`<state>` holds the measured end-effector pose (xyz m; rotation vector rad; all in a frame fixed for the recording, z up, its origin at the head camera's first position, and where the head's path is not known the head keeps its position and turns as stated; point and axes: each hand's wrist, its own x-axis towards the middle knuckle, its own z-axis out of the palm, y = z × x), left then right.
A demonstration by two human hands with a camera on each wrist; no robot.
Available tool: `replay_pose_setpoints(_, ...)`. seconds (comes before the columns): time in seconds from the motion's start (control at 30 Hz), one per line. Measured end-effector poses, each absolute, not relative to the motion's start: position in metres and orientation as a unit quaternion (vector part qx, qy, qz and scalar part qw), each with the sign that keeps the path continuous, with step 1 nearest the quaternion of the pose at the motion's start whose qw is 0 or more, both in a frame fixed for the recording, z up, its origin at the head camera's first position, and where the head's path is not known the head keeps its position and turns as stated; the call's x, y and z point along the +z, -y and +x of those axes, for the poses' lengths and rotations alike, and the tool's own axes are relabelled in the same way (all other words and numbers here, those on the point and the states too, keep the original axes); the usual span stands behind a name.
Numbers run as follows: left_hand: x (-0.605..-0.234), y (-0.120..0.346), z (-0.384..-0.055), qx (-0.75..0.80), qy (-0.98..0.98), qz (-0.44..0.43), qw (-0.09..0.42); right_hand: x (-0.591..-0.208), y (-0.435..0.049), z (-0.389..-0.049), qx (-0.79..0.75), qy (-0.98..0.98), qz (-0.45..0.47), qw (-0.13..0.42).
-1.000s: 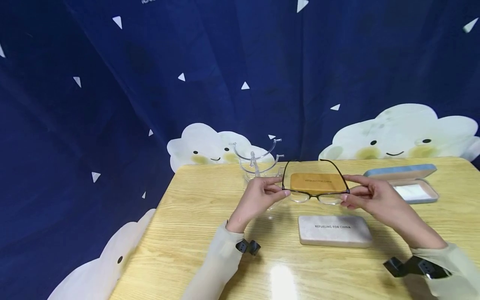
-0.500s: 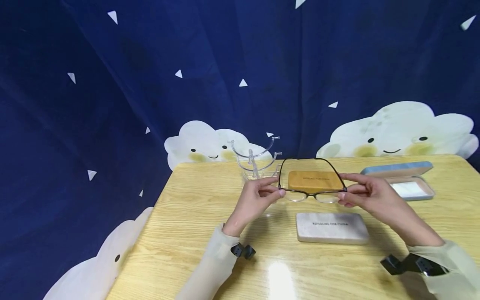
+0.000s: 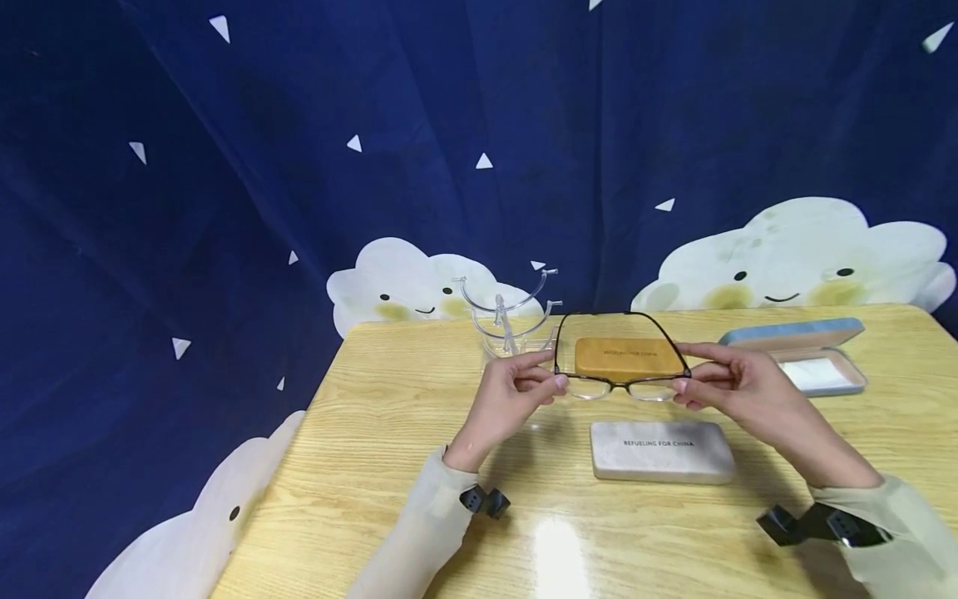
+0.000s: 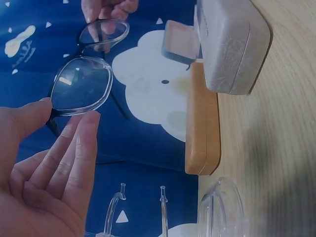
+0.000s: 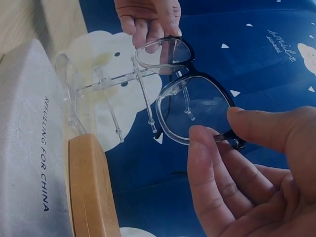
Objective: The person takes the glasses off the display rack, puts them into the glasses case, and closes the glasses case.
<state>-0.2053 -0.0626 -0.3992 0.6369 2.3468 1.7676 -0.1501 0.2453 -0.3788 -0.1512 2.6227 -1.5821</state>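
Note:
A pair of eyeglasses (image 3: 614, 384) with a black upper frame and clear lower rims is held up above the table, temples unfolded and pointing away from me. My left hand (image 3: 511, 402) pinches its left corner between thumb and fingers. At the opposite corner my right hand (image 3: 756, 403) pinches the frame the same way. In the left wrist view the left thumb and fingertips meet at the lens edge of the glasses (image 4: 81, 86). The right wrist view has the right thumb and fingers on the hinge end of the eyeglasses (image 5: 197, 106).
A white-grey glasses case (image 3: 662, 453), shut, lies nearest me. Behind it is a shut orange case (image 3: 627, 358). At right a blue case (image 3: 793, 334) stands open with a white cloth (image 3: 812, 374) inside. A clear display stand (image 3: 503, 320) rises behind my left hand on the wooden table (image 3: 374, 466).
The head view has shifted slightly, so everything sits a little higher and to the left. Both hands keep their pinch on the eyeglasses, which stay nearly in place.

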Motion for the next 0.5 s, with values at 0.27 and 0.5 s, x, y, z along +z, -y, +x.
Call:
replay_pose_setpoints(0.27, -0.3999, 0.0630, -0.2057, 0.590, -0.776, 0.212, 0.066, -0.3816, -0.2429, -0.1515, -0.522, -0.851, -0.050, 0.035)
replay_pose_setpoints(0.5, -0.3989, 0.0616, -0.2045, 0.600, -0.769, 0.209, 0.069, -0.3831, -0.2432, -0.1505, -0.531, -0.845, -0.064, 0.023)
